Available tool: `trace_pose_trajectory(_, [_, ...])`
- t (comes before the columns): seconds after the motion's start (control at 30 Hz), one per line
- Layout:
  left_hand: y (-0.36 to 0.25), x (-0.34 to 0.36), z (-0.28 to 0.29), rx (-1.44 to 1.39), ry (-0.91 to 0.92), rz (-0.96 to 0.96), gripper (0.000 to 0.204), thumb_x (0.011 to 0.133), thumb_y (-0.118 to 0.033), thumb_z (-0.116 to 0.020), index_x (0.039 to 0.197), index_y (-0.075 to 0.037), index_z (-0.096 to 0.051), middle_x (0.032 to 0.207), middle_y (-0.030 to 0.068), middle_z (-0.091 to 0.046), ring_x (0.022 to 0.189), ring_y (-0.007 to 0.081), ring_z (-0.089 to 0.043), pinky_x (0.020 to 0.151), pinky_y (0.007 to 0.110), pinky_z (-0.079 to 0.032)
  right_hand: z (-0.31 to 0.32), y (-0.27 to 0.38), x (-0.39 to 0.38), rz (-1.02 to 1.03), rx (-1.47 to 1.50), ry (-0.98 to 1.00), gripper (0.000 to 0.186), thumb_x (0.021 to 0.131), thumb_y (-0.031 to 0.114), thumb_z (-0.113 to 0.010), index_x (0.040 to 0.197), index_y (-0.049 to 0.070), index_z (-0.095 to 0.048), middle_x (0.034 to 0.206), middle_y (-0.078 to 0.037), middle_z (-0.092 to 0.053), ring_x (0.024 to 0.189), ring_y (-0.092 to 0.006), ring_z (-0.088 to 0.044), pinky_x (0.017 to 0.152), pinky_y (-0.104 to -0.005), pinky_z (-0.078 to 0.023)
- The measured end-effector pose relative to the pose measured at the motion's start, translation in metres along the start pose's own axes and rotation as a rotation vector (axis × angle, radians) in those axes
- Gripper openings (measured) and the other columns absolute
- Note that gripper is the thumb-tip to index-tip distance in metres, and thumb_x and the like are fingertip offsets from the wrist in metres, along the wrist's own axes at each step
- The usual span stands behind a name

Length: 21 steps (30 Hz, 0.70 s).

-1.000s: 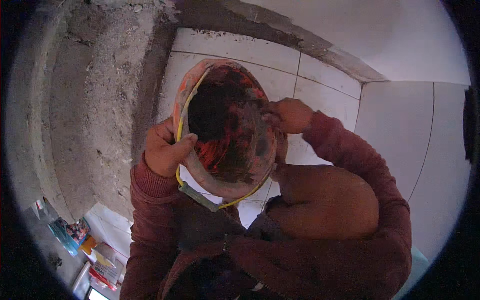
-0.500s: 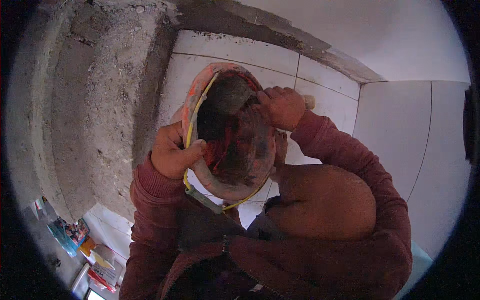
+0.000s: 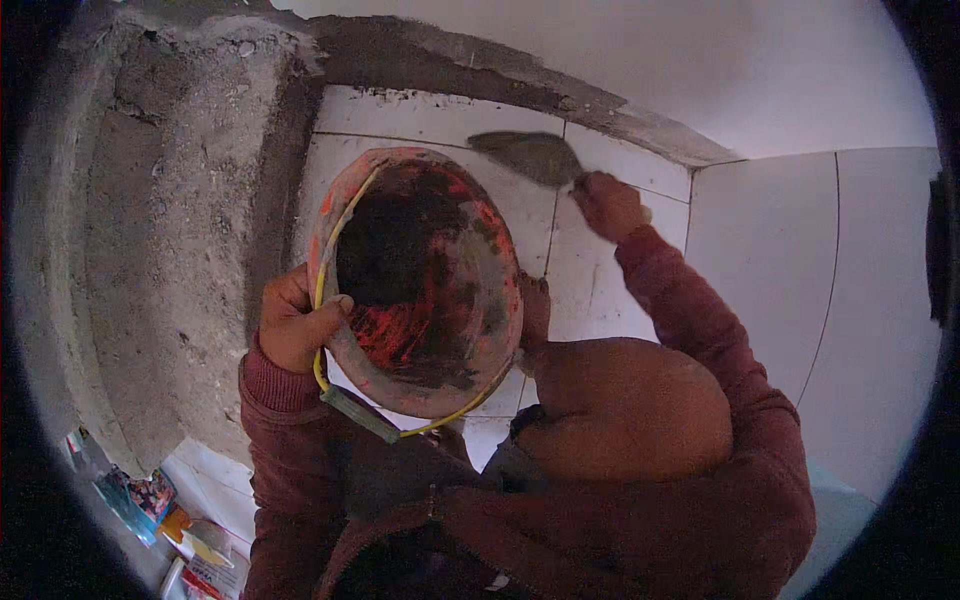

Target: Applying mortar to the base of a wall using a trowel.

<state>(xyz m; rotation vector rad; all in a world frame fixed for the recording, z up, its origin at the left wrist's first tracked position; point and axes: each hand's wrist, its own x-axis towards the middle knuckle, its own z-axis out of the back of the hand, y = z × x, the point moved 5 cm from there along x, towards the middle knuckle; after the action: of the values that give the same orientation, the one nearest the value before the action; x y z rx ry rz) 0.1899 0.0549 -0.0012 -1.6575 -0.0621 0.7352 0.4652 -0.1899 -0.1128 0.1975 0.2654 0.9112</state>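
Observation:
My left hand (image 3: 300, 330) grips the left rim of a dirty red bucket (image 3: 425, 250), tilted so its dark, red-streaked inside faces me. The bucket has a yellow handle with a grey-green grip (image 3: 360, 415) hanging at the lower side. Up to the right, my right hand (image 3: 608, 206) is closed on the handle of a grey trowel (image 3: 520, 150), whose blade is outside the bucket over the white tiles (image 3: 615, 290). My bare bent knee (image 3: 640, 410) is just right of the bucket.
A rough concrete step (image 3: 200, 220) runs along the left. White walls (image 3: 770, 80) and large wall tiles (image 3: 760, 260) are on the right, with a grey mortar strip (image 3: 440, 55) along the back. Several packets and a blue item (image 3: 135, 500) lie at the lower left.
My right hand has pulled the trowel out of the bucket, up and to the right. The bucket and my left hand have shifted left and slightly down in the picture.

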Motion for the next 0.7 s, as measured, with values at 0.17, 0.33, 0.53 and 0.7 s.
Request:
trace_pose_trajectory(0.17, [-0.003,0.002,-0.004,-0.013,0.010,0.015,0.012,0.066,-0.003,-0.056,0.078,-0.002,-0.057,0.069,-0.0009,-0.055,0.062,0.0059,-0.048,0.058,0.021,-0.039,0.001,-0.087,0.036,-0.179,-0.191,0.016,0.034,0.079,0.040,-0.045,0.084,0.008,-0.054,0.075,-0.013,-0.058,0.070,-0.0311,-0.055,0.060,-0.0400,-0.043])
trace_pose_trajectory(0.33, [0.001,-0.004,0.004,0.077,-0.023,0.019,0.013,0.066,-0.004,-0.056,0.079,-0.002,-0.057,0.070,-0.0009,-0.056,0.063,0.0061,-0.049,0.059,0.021,-0.040,0.055,-0.068,0.050,-0.326,0.112,0.213,0.041,0.079,0.043,-0.041,0.084,0.006,-0.058,0.082,-0.016,-0.058,0.076,-0.0337,-0.055,0.068,-0.0428,-0.043])
trace_pose_trajectory(0.53, [-0.003,-0.003,-0.001,-0.009,0.012,0.049,0.014,0.066,-0.004,-0.056,0.079,-0.002,-0.056,0.069,-0.0015,-0.055,0.062,0.0056,-0.048,0.058,0.021,-0.039,0.045,-0.056,0.037,-0.245,-0.263,0.285,0.038,0.079,0.039,-0.043,0.096,0.007,-0.052,0.084,-0.018,-0.057,0.080,-0.0334,-0.055,0.070,-0.0436,-0.043])
trace_pose_trajectory(0.7, [0.001,-0.001,-0.001,0.021,0.019,0.017,0.011,0.067,-0.005,-0.057,0.077,-0.002,-0.055,0.067,-0.0020,-0.054,0.059,0.0054,-0.047,0.055,0.020,-0.039,0.031,-0.060,0.065,-0.269,-0.289,0.214,0.032,0.079,0.037,-0.044,0.086,0.008,-0.056,0.089,-0.015,-0.056,0.084,-0.0328,-0.053,0.069,-0.0419,-0.043])
